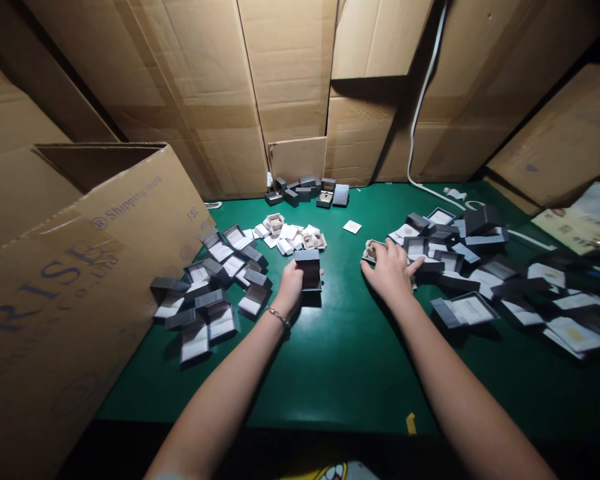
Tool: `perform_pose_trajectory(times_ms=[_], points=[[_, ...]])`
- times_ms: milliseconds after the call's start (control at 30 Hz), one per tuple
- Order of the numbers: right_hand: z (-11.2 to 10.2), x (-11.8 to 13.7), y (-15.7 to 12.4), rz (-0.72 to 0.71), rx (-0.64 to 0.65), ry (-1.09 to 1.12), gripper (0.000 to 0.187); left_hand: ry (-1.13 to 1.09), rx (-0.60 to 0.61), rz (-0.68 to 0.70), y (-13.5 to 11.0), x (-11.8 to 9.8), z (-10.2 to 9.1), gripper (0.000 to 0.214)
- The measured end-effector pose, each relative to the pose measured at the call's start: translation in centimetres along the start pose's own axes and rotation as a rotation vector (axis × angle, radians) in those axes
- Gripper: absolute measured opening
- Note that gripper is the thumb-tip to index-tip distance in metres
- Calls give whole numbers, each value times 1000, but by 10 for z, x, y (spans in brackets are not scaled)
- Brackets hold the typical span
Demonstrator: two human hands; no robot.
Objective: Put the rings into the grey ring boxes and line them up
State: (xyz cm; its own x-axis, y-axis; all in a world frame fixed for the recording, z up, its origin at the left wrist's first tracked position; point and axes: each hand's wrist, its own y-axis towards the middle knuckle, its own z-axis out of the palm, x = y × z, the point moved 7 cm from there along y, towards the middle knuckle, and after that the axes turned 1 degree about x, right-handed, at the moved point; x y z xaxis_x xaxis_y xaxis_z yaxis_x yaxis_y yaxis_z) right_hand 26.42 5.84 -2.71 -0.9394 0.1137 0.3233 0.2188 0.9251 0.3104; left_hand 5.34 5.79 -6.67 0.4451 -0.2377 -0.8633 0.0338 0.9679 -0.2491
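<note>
Dark grey card covers the small jewellery box in your left hand. Your hand is clamped around its near side, and the box stands on the green worktop just in front of your fingers, its matt sides squared and its inside lost in shadow. Your right hand is curled over a small cream-lined box at the near edge of the right-hand heap, with the thumb splayed out toward the dark boxes.

Open grey boxes with white inserts lie in a loose cluster to your left, and a larger jumble of them spreads out on your right. Between your hands and the back sit white cards and cream inserts. Closed dark boxes are grouped beyond them, against cardboard sheets. A white cable runs down the cardboard, and a printed sheet lies at the far right.
</note>
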Motion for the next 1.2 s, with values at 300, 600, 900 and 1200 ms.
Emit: perform_pose_trajectory(times_ms=[300,600,900,1200], points=[[6,20,-8,-161,91,73,16,-150,-78,-114,2,1,-2,14],[15,56,-32,-354,334,256,53,-253,-25,-147,1,-2,4,20],[4,48,-22,-200,250,394,56,-305,-3,-160,-4,-6,9,21],[12,37,-15,300,557,1407,47,-289,12,-145,0,-3,5,21]])
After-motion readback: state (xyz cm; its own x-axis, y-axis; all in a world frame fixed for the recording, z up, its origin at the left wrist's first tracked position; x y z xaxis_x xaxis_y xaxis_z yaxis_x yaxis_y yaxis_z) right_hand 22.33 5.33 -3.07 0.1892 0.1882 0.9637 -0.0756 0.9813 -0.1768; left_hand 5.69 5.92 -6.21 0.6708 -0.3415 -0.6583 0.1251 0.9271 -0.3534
